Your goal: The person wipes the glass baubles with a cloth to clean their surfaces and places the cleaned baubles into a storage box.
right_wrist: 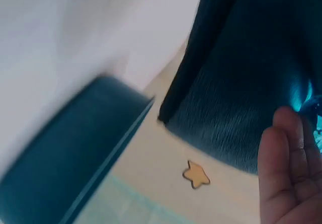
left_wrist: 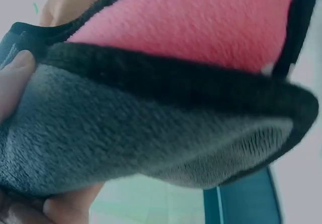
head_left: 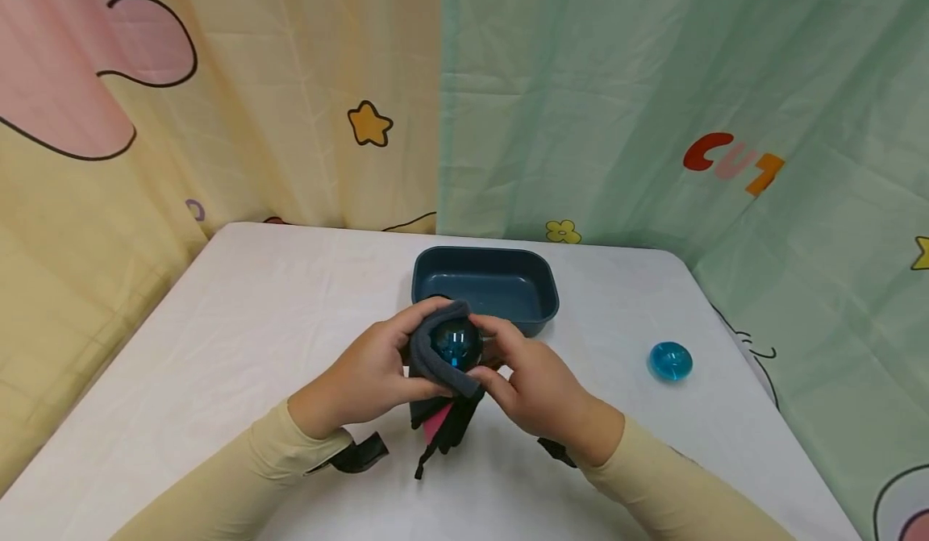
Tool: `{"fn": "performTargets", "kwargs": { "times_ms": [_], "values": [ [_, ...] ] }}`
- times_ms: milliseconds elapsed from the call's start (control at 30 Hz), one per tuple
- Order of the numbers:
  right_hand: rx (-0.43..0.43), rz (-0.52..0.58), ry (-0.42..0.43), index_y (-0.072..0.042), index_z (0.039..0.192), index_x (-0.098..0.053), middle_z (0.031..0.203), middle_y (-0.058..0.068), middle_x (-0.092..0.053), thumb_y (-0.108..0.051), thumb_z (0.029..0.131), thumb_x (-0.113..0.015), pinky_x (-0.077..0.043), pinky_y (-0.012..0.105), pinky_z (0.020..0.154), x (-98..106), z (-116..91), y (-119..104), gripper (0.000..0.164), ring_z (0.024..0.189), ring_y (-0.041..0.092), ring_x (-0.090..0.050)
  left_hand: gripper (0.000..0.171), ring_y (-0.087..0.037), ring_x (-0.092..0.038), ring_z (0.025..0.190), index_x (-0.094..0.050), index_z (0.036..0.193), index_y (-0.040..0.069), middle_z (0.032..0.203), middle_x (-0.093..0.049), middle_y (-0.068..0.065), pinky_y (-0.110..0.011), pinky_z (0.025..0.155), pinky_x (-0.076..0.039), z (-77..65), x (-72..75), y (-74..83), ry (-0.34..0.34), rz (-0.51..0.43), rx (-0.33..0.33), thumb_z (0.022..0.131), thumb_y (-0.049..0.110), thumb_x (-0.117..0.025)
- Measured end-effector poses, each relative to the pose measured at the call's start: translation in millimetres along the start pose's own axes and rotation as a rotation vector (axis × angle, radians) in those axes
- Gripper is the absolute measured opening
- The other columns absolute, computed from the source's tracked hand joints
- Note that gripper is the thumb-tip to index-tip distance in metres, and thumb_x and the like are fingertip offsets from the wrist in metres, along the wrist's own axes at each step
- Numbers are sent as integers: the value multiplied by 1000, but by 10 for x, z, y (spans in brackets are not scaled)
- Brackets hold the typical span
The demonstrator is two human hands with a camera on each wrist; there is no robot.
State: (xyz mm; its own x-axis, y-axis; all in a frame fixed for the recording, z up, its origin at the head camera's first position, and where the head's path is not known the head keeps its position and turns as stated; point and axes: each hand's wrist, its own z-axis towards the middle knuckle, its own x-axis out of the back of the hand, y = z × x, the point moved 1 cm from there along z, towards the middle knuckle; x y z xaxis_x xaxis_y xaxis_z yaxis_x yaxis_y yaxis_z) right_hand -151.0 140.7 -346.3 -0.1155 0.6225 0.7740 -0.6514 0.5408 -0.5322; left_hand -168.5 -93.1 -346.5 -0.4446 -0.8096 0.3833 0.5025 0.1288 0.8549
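Both hands meet over the table, in the head view, around a grey fleecy cloth [head_left: 424, 355] with black edging. My left hand [head_left: 363, 372] grips the cloth, which curves around a shiny clear-blue ball [head_left: 457, 343]. On the other side my right hand [head_left: 540, 376] holds the ball between fingers and thumb, thumb close to the cloth's edge. The cloth's lower part hangs down in folds with some pink showing. In the left wrist view the pink side [left_wrist: 191, 25] shows between black borders. The right wrist view has fingers [right_wrist: 274, 168] beside a bright blue gleam of the ball.
Behind the hands stands a dark blue rectangular basin [head_left: 501, 279]. A second clear-blue rounded piece [head_left: 671, 361] lies on the white-covered table [head_left: 305, 283] to the right. Patterned curtains [head_left: 566, 106] hang along the back and sides.
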Motion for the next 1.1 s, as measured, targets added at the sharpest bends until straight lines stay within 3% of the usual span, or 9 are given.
{"fn": "performTargets", "kwargs": {
  "times_ms": [100, 200, 300, 400, 567, 633, 767, 867, 1100],
  "values": [
    [-115, 243, -13, 5, 144, -49, 86, 5, -72, -14, 106, -63, -49, 24, 59, -10, 16, 23, 44, 67, 8, -59, 82, -16, -69, 120, -46, 153, 20, 140, -67, -3, -32, 93, -61, 17, 0, 21, 3, 36, -1, 85, 9, -89],
    [-166, 363, -25, 4, 145, -50, 93, 6, -73, -16, 110, -56, -55, 23, 69, -13, 21, 21, 41, 74, 7, -63, 82, -16, -69, 120, -46, 153, 19, 139, -68, -5, -31, 94, -61, 25, 4, 27, 8, 48, -5, 85, 9, -89],
    [-100, 279, -36, 1, 155, -37, 113, 9, -76, -12, 108, -59, -60, 30, 88, -1, 12, 3, 53, 96, 12, -71, 81, -16, -70, 119, -47, 153, 16, 141, -67, -6, -32, 93, -62, 28, 20, 18, 28, 21, -13, 84, 7, -89],
    [-17, 40, -37, -4, 159, -27, 122, 10, -74, -9, 103, -66, -62, 37, 93, 21, 18, -24, 69, 106, 19, -74, 80, -17, -70, 120, -48, 152, 15, 143, -66, -7, -32, 93, -62, 33, 37, 8, 42, 0, -27, 83, 4, -89],
    [66, -279, 33, -1, 151, -46, 113, 9, -76, -14, 95, -79, -63, 38, 88, 34, 44, -11, 66, 100, 21, -75, 80, -15, -71, 117, -48, 152, 15, 140, -68, -6, -31, 91, -62, 43, 30, 5, 35, 27, -25, 83, 5, -89],
    [51, -228, 34, 1, 148, -48, 107, 7, -77, -16, 95, -79, -63, 33, 82, 39, 47, 2, 64, 94, 17, -74, 81, -15, -71, 116, -48, 151, 16, 139, -69, -5, -31, 90, -62, 47, 25, 14, 31, 35, -22, 83, 5, -90],
    [-80, 121, -43, 1, 144, -51, 87, 2, -72, -16, 104, -67, -54, 24, 64, 56, 61, 4, 46, 72, 9, -64, 82, -16, -70, 118, -48, 151, 17, 139, -68, -5, -32, 90, -62, 52, 21, 41, 24, 30, -20, 83, 6, -90],
    [-118, 258, -53, 0, 144, -53, 85, -1, -69, -16, 108, -61, -51, 25, 63, 56, 67, 1, 40, 70, 5, -57, 82, -17, -70, 119, -48, 151, 16, 141, -67, -5, -32, 93, -62, 50, 18, 45, 32, 26, -18, 82, 5, -90],
    [14, -52, -42, -4, 159, -29, 119, 8, -75, -13, 102, -70, -62, 38, 92, 67, 59, -41, 71, 103, 18, -74, 82, -16, -70, 119, -49, 150, 13, 143, -65, -6, -32, 92, -62, 41, 29, 30, 72, 11, -17, 80, 2, -90]
  ]
}}
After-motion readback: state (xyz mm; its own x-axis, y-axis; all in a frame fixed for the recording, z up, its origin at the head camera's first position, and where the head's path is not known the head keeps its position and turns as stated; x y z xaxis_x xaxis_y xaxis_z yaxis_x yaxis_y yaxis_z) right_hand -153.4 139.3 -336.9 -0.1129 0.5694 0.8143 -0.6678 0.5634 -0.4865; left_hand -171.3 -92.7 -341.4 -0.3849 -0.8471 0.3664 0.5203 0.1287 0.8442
